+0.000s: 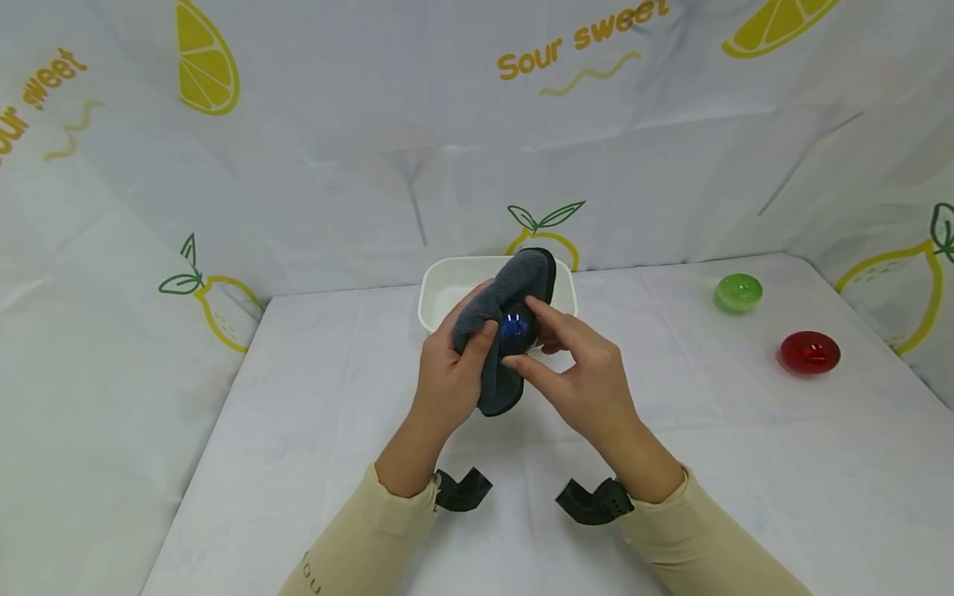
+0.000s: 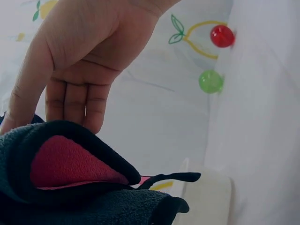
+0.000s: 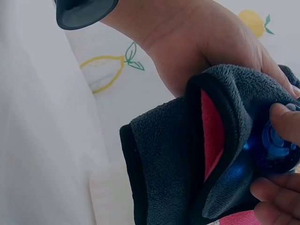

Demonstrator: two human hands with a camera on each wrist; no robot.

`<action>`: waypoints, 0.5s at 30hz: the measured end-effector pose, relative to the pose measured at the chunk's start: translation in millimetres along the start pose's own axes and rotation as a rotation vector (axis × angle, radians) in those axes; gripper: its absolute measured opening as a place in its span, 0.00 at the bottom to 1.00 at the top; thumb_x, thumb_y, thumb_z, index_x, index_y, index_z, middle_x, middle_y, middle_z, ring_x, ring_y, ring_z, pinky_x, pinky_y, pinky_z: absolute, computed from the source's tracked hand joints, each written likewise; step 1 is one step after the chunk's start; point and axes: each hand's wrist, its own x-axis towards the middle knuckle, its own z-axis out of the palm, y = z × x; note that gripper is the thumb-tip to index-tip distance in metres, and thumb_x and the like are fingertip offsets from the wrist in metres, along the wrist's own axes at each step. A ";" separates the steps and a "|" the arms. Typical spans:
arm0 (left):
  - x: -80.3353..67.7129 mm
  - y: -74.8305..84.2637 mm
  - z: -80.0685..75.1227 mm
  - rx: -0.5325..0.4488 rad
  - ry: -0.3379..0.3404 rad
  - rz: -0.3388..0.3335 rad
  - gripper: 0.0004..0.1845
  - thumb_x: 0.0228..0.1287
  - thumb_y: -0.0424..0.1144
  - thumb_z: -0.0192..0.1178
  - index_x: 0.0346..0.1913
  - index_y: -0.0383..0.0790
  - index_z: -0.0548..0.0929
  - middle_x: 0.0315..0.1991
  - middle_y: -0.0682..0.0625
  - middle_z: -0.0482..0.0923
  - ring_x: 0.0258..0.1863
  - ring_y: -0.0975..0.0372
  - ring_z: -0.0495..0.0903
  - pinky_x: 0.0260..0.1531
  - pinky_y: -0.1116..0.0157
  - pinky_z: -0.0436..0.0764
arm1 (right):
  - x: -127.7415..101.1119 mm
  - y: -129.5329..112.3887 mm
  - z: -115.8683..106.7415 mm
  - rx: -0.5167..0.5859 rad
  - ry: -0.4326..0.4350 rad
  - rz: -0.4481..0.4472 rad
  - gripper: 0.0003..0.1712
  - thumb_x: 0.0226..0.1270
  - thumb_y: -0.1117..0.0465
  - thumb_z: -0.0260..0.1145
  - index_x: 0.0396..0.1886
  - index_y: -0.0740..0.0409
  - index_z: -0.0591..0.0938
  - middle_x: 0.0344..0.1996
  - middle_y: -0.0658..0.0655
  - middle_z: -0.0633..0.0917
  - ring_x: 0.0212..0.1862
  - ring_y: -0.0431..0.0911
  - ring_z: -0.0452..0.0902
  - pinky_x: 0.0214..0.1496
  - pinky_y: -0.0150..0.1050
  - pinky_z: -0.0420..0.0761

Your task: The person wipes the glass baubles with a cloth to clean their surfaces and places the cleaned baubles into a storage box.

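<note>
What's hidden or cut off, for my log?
Most fingers of the left hand: head view, behind the cloth.
Near part of the white tray: head view, behind cloth and hands.
Part of the blue ball: right wrist view, under the right hand.
Much of that hand: same view, beyond the right edge.
</note>
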 end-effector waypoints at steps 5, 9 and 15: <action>0.1 -3.2 2.0 0.025 -0.004 0.013 0.30 0.71 0.59 0.50 0.69 0.48 0.72 0.67 0.52 0.71 0.64 0.60 0.73 0.61 0.58 0.76 | 0.8 -0.2 0.9 -0.021 0.034 -0.018 0.38 0.44 0.67 0.81 0.60 0.60 0.80 0.39 0.59 0.86 0.36 0.49 0.79 0.39 0.39 0.82; 0.1 -2.7 2.7 0.033 -0.006 -0.007 0.29 0.71 0.58 0.51 0.70 0.50 0.72 0.66 0.51 0.68 0.63 0.59 0.71 0.61 0.57 0.75 | 2.0 -1.1 1.2 -0.024 0.049 -0.038 0.35 0.46 0.70 0.80 0.59 0.59 0.82 0.44 0.60 0.84 0.40 0.49 0.78 0.43 0.32 0.79; 0.6 -2.7 0.7 0.045 -0.023 -0.022 0.24 0.74 0.46 0.54 0.70 0.51 0.72 0.65 0.52 0.70 0.62 0.59 0.72 0.60 0.57 0.76 | 2.3 0.6 1.7 -0.047 0.049 -0.064 0.33 0.48 0.71 0.78 0.58 0.58 0.83 0.48 0.61 0.81 0.51 0.50 0.78 0.51 0.23 0.74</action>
